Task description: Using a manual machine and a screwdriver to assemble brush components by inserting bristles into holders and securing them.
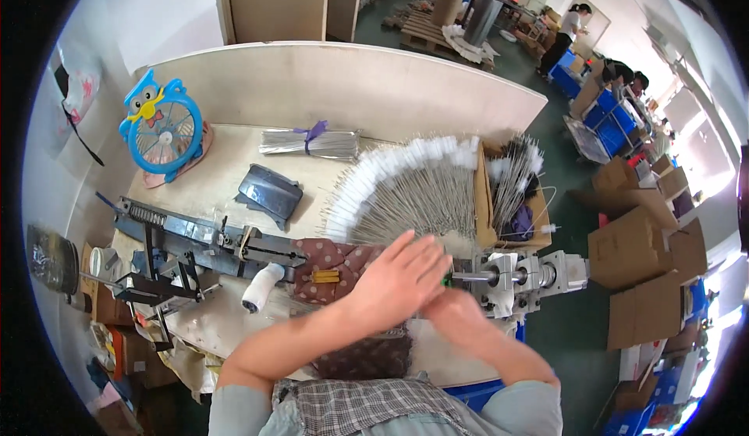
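Observation:
My left hand (pixel 402 276) is stretched out, its fingers extended and pointing up and right. It crosses over my right hand (pixel 454 311), whose fingers are mostly hidden underneath. Both hands are just left of the metal spindle machine (pixel 515 280), close to its shaft. A small green part shows at the end of that shaft. Beyond the hands lies a wide fan of wire-stemmed brushes (pixel 417 194) with white bristle tips. Beside my left forearm, a brown dotted cloth (pixel 316 255) carries a few short yellow pieces (pixel 326 277). Whatever the right fingers grip cannot be seen.
A long metal feeding mechanism (pixel 203 237) runs along the left of the bench, with a white-wrapped roll (pixel 264 286) near it. Further back are a blue fan (pixel 165 135), a dark curved plate (pixel 269 194) and a tied wire bundle (pixel 308 142). A cardboard box (pixel 485 202) holds more brushes.

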The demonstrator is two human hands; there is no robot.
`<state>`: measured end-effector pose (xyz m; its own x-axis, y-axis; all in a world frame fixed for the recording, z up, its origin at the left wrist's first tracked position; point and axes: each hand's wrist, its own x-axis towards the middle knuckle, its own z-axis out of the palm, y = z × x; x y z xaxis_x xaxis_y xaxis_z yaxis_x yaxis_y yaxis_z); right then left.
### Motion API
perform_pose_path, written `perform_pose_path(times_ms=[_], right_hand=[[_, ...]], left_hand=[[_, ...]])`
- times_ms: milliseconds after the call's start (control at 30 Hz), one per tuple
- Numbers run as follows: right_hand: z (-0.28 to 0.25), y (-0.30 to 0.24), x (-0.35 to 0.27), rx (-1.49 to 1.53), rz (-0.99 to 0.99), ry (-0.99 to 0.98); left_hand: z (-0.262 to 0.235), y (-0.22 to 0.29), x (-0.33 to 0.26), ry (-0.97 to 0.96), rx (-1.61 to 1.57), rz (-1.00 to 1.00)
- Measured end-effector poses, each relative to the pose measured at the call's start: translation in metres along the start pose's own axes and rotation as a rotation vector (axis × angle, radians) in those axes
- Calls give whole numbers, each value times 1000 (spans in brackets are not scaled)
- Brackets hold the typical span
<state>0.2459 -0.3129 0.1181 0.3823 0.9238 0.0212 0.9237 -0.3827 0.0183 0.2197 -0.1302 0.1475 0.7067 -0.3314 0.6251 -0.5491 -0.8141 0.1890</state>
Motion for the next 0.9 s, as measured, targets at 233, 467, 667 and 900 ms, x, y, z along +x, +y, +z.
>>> perform_pose_path(times_ms=[233, 467, 667, 900], right_hand=[[-29, 58, 35, 177, 300, 277], [-36, 72, 32, 660, 259, -33], [-41, 28, 90, 581, -63, 183], [-4, -36, 155, 566, -162, 363]], left_hand=[[-65, 15, -70, 205, -257, 17], [-44, 10, -127, 169, -190, -384], [-26, 20, -124, 138, -376, -573], [-29, 9, -169, 266, -978, -1331]])
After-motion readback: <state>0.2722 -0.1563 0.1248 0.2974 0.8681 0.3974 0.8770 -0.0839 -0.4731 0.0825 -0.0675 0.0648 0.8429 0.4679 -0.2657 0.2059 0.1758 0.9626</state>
